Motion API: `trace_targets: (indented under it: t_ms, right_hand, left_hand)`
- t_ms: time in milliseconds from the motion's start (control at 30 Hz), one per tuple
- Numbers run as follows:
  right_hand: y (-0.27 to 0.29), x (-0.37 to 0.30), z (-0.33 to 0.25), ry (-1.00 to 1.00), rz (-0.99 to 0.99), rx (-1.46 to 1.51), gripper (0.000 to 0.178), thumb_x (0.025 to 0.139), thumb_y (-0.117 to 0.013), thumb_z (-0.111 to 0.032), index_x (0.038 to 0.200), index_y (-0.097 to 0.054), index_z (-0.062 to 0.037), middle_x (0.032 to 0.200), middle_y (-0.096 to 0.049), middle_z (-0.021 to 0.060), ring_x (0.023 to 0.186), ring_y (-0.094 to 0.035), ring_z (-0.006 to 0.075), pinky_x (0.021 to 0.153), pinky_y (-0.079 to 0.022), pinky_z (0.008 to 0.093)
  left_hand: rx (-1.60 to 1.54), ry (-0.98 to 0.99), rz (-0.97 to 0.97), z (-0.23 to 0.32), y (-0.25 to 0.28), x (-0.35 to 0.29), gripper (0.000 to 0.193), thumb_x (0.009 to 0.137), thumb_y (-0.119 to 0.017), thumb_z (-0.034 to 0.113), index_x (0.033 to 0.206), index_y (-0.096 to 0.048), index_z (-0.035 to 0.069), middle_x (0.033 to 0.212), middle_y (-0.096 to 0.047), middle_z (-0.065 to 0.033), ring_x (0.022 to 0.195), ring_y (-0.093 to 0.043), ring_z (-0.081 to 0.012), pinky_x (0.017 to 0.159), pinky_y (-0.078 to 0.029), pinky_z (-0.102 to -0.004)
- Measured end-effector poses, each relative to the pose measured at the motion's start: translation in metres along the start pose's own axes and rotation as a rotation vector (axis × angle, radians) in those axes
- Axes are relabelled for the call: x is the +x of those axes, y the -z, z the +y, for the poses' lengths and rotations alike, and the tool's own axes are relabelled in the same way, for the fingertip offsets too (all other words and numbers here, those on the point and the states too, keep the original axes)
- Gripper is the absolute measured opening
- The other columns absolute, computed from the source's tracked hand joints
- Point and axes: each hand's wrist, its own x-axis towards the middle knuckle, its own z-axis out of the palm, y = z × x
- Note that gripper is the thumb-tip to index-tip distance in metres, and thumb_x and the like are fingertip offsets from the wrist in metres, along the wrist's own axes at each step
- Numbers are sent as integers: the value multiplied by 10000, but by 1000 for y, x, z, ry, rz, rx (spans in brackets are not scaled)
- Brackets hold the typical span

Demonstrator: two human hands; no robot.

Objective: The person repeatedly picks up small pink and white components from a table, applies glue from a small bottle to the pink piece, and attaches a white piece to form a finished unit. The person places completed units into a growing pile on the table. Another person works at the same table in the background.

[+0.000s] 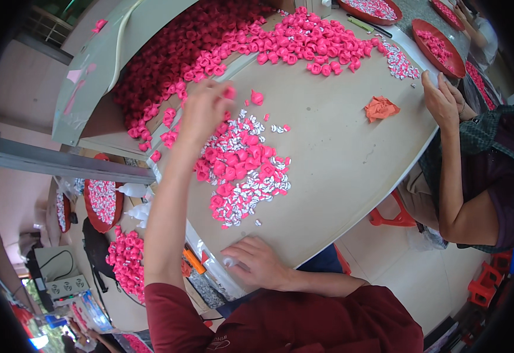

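Note:
My left hand [205, 112] is stretched over the far left of the table, slightly blurred, fingers bent around a small pink cup-shaped piece [229, 92] at their tips. Another pink piece [257, 97] lies just right of it. Below is a pile of pink pieces [230, 165] mixed with small white-and-pink bits [242, 197] with dark marks. My right hand [257, 262] rests at the near table edge, fingers curled, with a small whitish translucent thing [230, 261] between thumb and fingers; its kind is not clear.
A large heap of pink pieces [310, 41] spreads from a grey hooded box [92, 88]. Crumpled orange paper [381, 109] lies on the table [327, 159]. A co-worker's hands [442, 100] are at the right edge, by a red tray [458, 62]. White squeeze bottles [133, 189] stand left.

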Motion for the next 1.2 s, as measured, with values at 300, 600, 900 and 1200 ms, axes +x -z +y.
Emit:
trace_targets:
  t_ms: [300, 600, 900, 1200]
  right_hand:
    - [1, 0, 0, -3, 18, -20, 291, 686, -666, -91, 962, -585, -53, 909, -594, 68, 839, -547, 236, 740, -424, 335]
    - [-2, 0, -1, 31, 25, -11, 298, 679, -654, -80, 967, -581, -52, 893, -590, 73, 827, -549, 242, 742, -415, 344]
    - [-4, -2, -1, 44, 18, -36, 277, 696, -637, -93, 962, -576, -43, 891, -589, 75, 846, -540, 233, 756, -402, 338]
    - [-4, -2, 0, 44, 29, -45, 296, 678, -667, -96, 960, -589, -54, 880, -594, 77, 817, -557, 240, 736, -416, 343]
  left_hand:
    - [61, 37, -175, 17, 26, -39, 485, 760, -662, 283, 1175, -542, 62, 1081, -522, -154, 956, -533, -291, 842, -425, -359]
    - [150, -239, -57, 31, -36, -88, 475, 760, -644, 338, 1163, -546, 105, 1065, -514, -121, 1001, -481, -288, 846, -386, -398]
    - [157, -303, -33, 42, -43, -89, 307, 756, -627, 340, 906, -583, 76, 979, -541, -79, 948, -491, -244, 776, -384, -388]
    - [210, -283, -94, 43, -42, -80, 242, 776, -616, 275, 907, -581, 75, 906, -565, -50, 856, -529, -235, 609, -476, -358]
